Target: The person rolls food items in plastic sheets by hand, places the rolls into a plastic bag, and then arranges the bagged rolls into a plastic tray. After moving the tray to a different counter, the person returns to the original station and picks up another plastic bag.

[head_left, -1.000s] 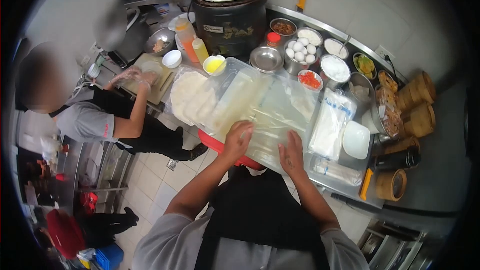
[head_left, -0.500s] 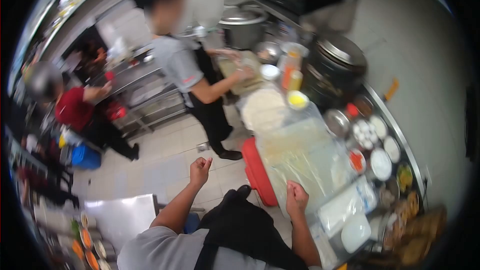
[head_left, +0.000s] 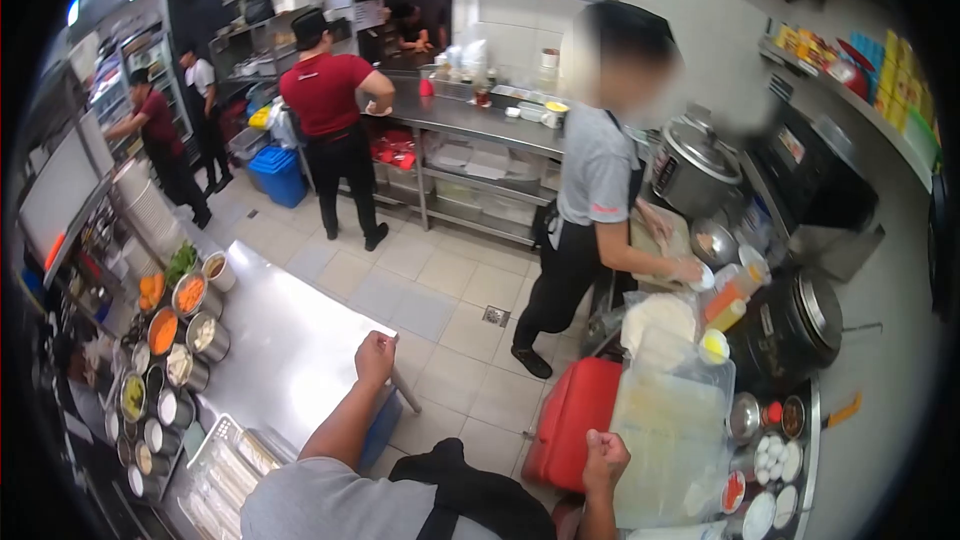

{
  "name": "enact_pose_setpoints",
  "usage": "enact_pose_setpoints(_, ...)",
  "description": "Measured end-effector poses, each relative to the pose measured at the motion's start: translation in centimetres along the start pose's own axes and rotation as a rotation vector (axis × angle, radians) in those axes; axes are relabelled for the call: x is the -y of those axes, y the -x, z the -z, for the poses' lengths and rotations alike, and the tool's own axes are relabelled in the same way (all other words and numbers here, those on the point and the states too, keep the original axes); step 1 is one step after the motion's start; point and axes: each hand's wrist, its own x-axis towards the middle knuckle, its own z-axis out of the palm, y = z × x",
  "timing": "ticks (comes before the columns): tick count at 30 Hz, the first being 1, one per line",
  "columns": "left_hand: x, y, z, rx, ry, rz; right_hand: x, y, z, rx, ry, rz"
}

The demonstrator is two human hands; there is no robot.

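My left hand [head_left: 375,358] is raised near the corner of a steel table [head_left: 290,330], its fingers closed; what they hold, if anything, is too small to name. My right hand [head_left: 606,458] hovers by the left edge of a plastic-covered work surface [head_left: 665,440], fingers curled together, and I cannot make out anything in them. Beside that surface stands a red container [head_left: 573,425]. Farther up lies a pale round sheet of dough [head_left: 658,322].
A co-worker in a grey shirt [head_left: 590,170] handles things at the counter ahead. Another in a red shirt [head_left: 325,90] stands by the back counter [head_left: 480,118]. Metal food pots [head_left: 205,335] line the left table. A large black cooker [head_left: 785,325] stands at right.
The view has swung left and up, bringing more of the steel table and back counter in. Both my hands stay raised and closed; my left hand now appears near the table's corner.
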Motion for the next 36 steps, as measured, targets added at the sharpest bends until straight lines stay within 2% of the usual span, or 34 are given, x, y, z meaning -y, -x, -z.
enact_pose_setpoints(4,4.7,0.1,2.6,-0.068,-0.081,-0.039,-1.6,1.3,-4.1,0.042,-0.052,-0.029)
enact_pose_setpoints(6,6.8,0.7,3.2,-0.039,-0.098,-0.057,-1.4,2.8,-6.2,0.098,-0.082,0.036)
enact_pose_setpoints(13,6.8,1.1,4.1,0.03,0.028,-0.033,-0.5,8.9,-13.5,0.46,-0.109,-0.019)
enact_pose_setpoints(18,7.2,0.9,4.8,0.192,0.044,0.05,2.7,11.9,-17.8,0.617,-0.046,-0.026)
enact_pose_setpoints(22,7.1,1.0,5.6,0.212,0.07,0.036,4.9,12.8,-20.6,0.746,0.001,0.039)
enact_pose_setpoints(29,7.0,1.1,5.6,0.164,0.061,-0.019,6.0,10.6,-23.4,0.84,0.01,0.127)
enact_pose_setpoints(33,6.7,1.3,5.8,0.16,0.034,-0.018,4.1,7.5,-24.6,0.91,0.047,0.147)
enact_pose_setpoints(36,6.5,1.1,6.0,0.158,0.014,-0.003,2.5,5.2,-26.7,0.981,-0.065,0.097)
